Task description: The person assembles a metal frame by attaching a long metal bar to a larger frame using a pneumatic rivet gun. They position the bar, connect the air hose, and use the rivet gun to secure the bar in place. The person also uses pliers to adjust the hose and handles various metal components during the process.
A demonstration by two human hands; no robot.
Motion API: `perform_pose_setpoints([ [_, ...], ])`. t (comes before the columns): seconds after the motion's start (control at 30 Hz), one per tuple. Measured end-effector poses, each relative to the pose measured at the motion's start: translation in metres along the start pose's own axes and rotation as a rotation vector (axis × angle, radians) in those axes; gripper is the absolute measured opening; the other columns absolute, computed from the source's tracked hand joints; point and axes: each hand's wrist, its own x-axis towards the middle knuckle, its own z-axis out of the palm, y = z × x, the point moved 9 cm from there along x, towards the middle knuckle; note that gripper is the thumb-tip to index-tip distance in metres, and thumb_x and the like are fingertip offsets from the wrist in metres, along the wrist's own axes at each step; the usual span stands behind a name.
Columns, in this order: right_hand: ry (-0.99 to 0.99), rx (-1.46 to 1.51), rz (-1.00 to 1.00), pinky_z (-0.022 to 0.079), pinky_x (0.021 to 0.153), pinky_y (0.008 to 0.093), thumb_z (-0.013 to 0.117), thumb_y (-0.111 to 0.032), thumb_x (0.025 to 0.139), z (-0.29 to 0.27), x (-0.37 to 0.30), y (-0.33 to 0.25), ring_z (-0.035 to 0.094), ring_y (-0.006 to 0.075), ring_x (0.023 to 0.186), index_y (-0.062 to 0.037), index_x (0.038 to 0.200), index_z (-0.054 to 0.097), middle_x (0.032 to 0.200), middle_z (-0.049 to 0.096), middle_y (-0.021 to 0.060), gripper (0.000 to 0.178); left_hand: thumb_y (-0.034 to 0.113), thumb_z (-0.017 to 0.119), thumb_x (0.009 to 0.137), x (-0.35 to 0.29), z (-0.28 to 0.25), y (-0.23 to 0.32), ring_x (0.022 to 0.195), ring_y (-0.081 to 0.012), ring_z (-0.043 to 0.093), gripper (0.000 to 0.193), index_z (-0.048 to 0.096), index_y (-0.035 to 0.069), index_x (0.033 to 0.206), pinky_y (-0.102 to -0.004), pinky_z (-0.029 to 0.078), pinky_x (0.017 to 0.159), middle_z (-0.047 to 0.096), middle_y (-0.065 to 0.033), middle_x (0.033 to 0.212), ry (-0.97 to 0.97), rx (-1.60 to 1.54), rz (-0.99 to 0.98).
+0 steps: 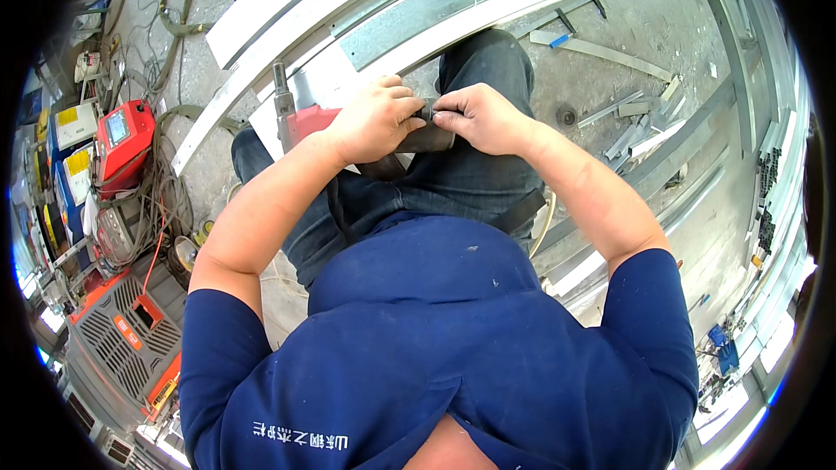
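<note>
A power tool lies across my lap, with a red body (309, 124) and a long metal head (283, 104) at its left end. Over its middle, my left hand (379, 119) is closed, thumb and fingers bent around the dark rear part (428, 138). My right hand (482, 119) meets it from the other side in a pinch, thumb against forefinger. Between the two sets of fingertips is a small dark piece, too small to name. The palms and part of the tool are hidden under my hands.
Long pale metal profiles (287, 13) and a grey flat plate (418, 17) lie in front of my knees. Metal offcuts (631, 126) litter the floor at right. To the left stand a red machine with a screen (124, 144), tangled cables (161, 200) and an orange-grey machine (122, 331).
</note>
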Motion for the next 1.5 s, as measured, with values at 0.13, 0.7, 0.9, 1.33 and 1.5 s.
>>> perform_pose_setpoints([
  [0.13,-0.185,0.282,0.154,0.042,0.054,0.0267,0.065,-0.015,0.097,0.009,0.005,0.014,0.050,0.0068,0.059,0.0046,0.102,0.071,0.066,0.058,0.0010,0.021,0.016,0.074,0.081,-0.009,0.001,0.010,0.089,-0.0310,0.057,0.021,0.070,0.002,0.097,-0.0402,0.048,0.086,0.063,-0.0096,0.085,0.062,0.043,0.090],
  [0.7,-0.171,0.325,0.315,0.042,0.057,0.0247,0.067,-0.018,0.096,0.006,0.005,0.031,0.051,0.0068,0.063,0.0022,0.101,0.069,0.071,0.060,0.0011,0.021,0.022,0.072,0.084,-0.003,0.000,0.000,0.095,-0.0277,0.061,0.022,0.071,0.006,0.098,-0.0393,0.048,0.092,0.068,-0.0077,0.092,0.088,0.148,-0.021],
  [0.9,-0.100,0.041,0.266,0.050,0.076,0.0309,0.069,-0.013,0.093,-0.012,-0.013,0.022,0.059,0.0137,0.078,0.0028,0.106,0.069,0.083,0.069,0.0083,0.020,0.024,0.070,0.087,-0.006,-0.002,-0.002,0.096,-0.0291,0.061,0.025,0.072,0.005,0.103,-0.0390,0.048,0.092,0.068,-0.0077,0.094,0.077,0.085,-0.048],
  [1.33,-0.091,0.264,0.169,0.049,0.076,0.0325,0.061,-0.023,0.100,-0.003,-0.013,0.028,0.061,0.0147,0.080,0.0040,0.102,0.069,0.082,0.068,0.0072,0.028,0.015,0.071,0.088,0.005,-0.003,-0.016,0.095,-0.0304,0.061,0.024,0.071,-0.001,0.106,-0.0392,0.050,0.085,0.068,-0.0133,0.092,-0.057,-0.159,-0.122],
  [1.5,-0.189,0.666,0.374,0.034,0.052,0.0228,0.061,-0.022,0.102,0.010,-0.013,0.041,0.040,0.0041,0.057,0.0011,0.098,0.065,0.068,0.048,-0.0059,0.024,0.014,0.073,0.087,0.006,-0.006,-0.017,0.092,-0.0290,0.060,0.023,0.072,0.001,0.105,-0.0383,0.050,0.081,0.067,-0.0120,0.089,-0.022,-0.180,-0.145],
])
